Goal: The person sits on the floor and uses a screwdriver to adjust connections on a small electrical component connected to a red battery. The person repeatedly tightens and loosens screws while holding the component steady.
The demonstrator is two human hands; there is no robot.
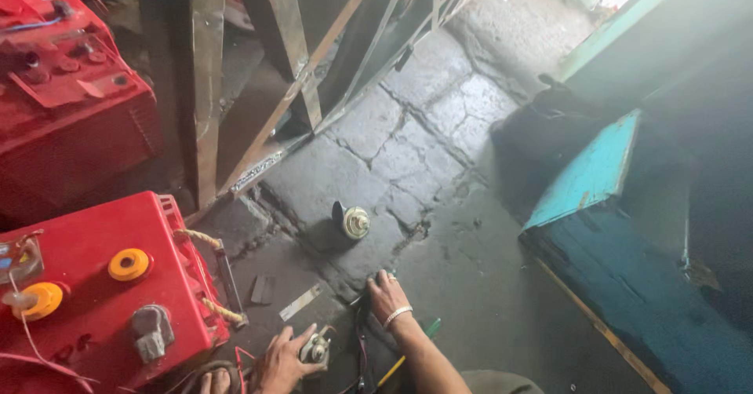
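My left hand (281, 362) is at the bottom of the view, closed around a small round metal part (315, 350) with wires at it. Beside it my right hand (386, 293), with a metal bangle on the wrist, rests palm down on the stone floor, fingers spread near dark wires (362, 339). A tool with a green and yellow handle (412, 347) lies partly under my right forearm. A similar disc-shaped part (351, 221) stands alone on the floor a little beyond my right hand.
A red battery with yellow caps (102, 284) sits at the lower left, a second red battery (63, 88) above it. A metal frame (298, 72) leans at the top centre. A turquoise wooden box (596, 174) stands right. A small flat metal strip (300, 302) lies near the battery.
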